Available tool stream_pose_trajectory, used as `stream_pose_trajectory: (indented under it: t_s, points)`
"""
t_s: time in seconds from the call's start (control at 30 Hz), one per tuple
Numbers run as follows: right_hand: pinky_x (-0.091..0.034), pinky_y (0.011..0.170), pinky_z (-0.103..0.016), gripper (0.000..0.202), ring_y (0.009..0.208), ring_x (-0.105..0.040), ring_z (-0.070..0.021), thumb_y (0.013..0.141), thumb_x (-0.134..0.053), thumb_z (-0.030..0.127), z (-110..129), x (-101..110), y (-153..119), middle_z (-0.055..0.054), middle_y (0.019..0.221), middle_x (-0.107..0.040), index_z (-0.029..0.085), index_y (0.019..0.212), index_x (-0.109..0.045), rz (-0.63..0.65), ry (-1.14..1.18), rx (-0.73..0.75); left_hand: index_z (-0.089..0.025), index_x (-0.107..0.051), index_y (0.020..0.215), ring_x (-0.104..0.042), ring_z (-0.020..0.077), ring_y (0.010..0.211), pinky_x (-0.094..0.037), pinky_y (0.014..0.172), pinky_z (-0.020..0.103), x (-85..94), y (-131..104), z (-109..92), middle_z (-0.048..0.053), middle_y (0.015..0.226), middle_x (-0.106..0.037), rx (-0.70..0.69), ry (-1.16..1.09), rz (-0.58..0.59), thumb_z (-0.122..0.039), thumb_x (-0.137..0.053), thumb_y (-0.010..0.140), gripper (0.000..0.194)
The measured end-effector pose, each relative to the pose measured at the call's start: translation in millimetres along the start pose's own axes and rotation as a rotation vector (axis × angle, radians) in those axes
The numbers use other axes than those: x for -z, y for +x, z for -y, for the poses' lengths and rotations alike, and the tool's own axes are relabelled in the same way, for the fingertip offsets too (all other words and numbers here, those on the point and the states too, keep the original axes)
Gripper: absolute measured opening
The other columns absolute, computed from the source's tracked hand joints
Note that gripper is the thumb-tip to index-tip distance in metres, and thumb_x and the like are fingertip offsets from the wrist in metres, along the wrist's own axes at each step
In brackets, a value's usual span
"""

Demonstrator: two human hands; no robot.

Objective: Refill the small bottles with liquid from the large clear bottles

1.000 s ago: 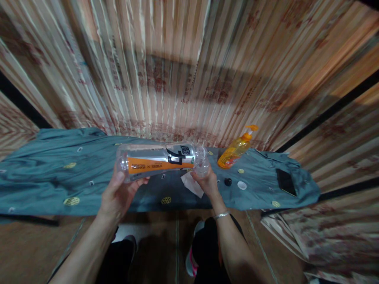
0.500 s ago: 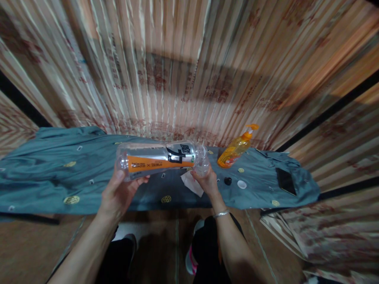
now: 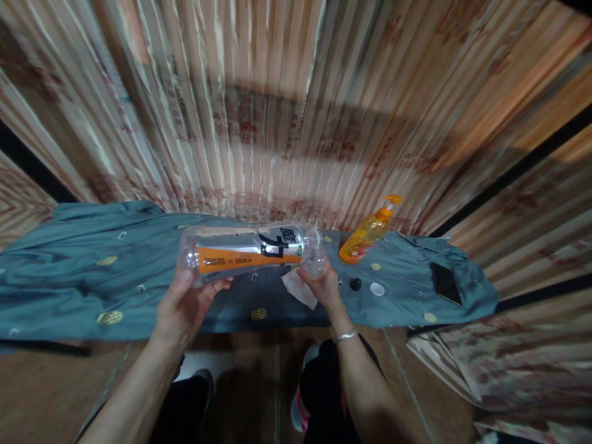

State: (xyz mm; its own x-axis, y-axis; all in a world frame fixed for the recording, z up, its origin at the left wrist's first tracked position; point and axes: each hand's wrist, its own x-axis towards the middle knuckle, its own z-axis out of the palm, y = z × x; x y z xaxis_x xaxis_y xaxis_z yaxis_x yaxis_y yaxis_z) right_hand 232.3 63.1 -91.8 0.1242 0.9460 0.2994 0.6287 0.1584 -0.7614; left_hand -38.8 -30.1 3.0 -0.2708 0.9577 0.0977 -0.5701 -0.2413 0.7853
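A clear plastic bottle [image 3: 245, 253] with an orange and silver label lies sideways in the air above the cloth, its neck to the right. My left hand [image 3: 187, 302] grips its base from below, the thumb on the near side. Around the neck end my right hand [image 3: 322, 282] is closed, and some of its fingers are hidden by the bottle. No cap shows on the neck. Beneath the right hand, a white tissue [image 3: 299, 290] rests on the cloth. To the right are a small black cap [image 3: 355, 283] and a white round disc [image 3: 377, 288].
A yellow pump bottle [image 3: 365, 237] with an orange top stands at the back right. Farther right lies a dark phone-like slab [image 3: 445, 282]. Blue-green patterned cloth [image 3: 139, 259] covers the narrow table. Striped curtains [image 3: 259, 123] hang behind, with dark frame bars [image 3: 513, 172] at the sides.
Both hands hold the bottle as before. Its base end has dipped very slightly and moved a touch to the left; the things on the cloth stay put.
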Motion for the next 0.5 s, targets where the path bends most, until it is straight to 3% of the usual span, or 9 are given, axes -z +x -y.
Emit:
stream_pose_trajectory:
  t_s: [0.5]
  points:
    - [-0.063, 0.091, -0.044, 0.062, 0.105, -0.078, -0.0324, 0.075, -0.081, 0.037, 3.1, 0.7, -0.8, -0.013, 0.116, -0.08, 0.017, 0.131, -0.062, -0.016, -0.021, 0.014, -0.026, -0.076, 0.113, -0.075, 0.0219, 0.074, -0.064, 0.06, 0.03, -1.9, -1.6, -1.8, 0.004, 0.096, -0.081, -0.003, 0.007, 0.014, -0.049, -0.094, 0.062, 0.058]
